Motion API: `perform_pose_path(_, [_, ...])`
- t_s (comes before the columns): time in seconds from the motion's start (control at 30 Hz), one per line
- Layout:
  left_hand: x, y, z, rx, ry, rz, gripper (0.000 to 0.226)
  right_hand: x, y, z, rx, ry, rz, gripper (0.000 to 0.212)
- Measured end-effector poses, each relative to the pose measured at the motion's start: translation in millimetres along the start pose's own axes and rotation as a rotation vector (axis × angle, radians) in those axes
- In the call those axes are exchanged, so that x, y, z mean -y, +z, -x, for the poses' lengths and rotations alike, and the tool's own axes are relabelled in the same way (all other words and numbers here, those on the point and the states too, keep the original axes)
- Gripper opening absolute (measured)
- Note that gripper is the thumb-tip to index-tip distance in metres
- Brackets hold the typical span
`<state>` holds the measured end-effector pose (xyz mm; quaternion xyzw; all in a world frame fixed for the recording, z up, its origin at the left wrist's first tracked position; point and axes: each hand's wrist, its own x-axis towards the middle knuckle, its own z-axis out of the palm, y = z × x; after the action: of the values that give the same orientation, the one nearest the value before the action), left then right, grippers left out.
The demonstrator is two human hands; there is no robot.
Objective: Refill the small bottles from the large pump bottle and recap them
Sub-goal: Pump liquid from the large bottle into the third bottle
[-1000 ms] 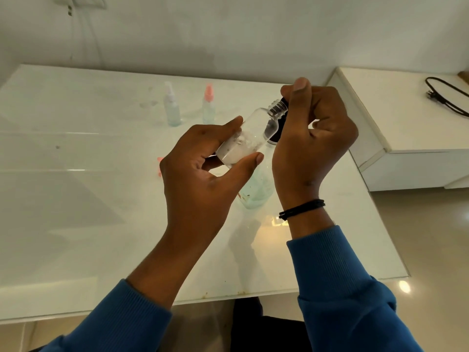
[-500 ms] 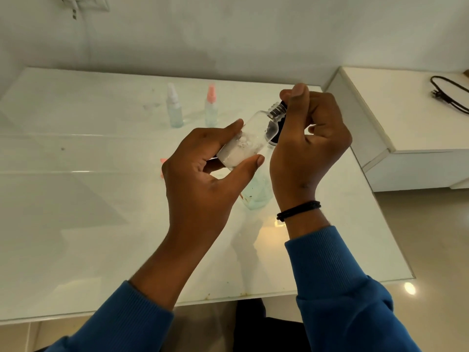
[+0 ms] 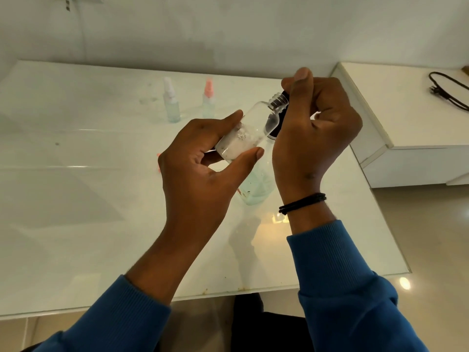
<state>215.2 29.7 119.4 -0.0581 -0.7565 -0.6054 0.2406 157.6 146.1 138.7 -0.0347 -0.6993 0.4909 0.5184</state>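
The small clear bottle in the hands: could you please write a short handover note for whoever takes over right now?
Left hand grips the small clear bottle, tilted, partly filled with white contents.
Right hand pinches a dark cap at its threaded neck; whether it is seated cannot be told.
Two capped spray bottles, white-topped and pink-topped, stand at the table's far side.
A larger greenish bottle stands behind the hands.
Left: confirm the cap, set the bottle down.

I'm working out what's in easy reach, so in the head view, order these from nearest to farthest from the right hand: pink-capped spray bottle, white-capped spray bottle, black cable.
From the right hand:
1. Pink-capped spray bottle, upright on the table, to its left.
2. White-capped spray bottle, farther left beside the pink one.
3. Black cable, on the white side cabinet, to its right. It and the white-capped bottle are nearly too close to call.
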Motion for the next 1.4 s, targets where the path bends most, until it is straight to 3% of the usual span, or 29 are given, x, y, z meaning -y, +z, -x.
perform_pose_path(1.4, [6.6,-4.2,-5.2,-0.022,0.062,-0.069,0.047,-5.8,-2.7,3.2,0.039,-0.077,0.006,0.03])
